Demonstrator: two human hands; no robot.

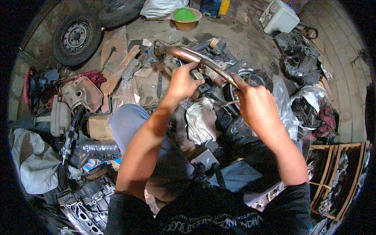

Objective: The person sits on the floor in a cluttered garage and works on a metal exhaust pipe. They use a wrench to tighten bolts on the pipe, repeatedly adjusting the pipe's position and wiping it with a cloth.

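A bent, brownish metal pipe (181,54) with a thinner tube running along it is held up in front of me. My left hand (183,83) is closed at the pipe's underside, near a small fitting (201,67); its fingers are partly hidden. At the right end of the pipe, my right hand (254,101) has its fingers wrapped round it. A round metal ring-like part (244,73) and a dark cylindrical part (261,79) lie just beyond the right hand. Between my forearms rests a crumpled white cloth (201,120).
A wheel with a tyre (76,37) stands at far left, and a bowl with a green piece (186,17) sits at the back. Wooden pieces (121,66) and an engine block (84,207) lie on the left. At right are dark machine parts (293,58) and a slatted wooden rack (333,176).
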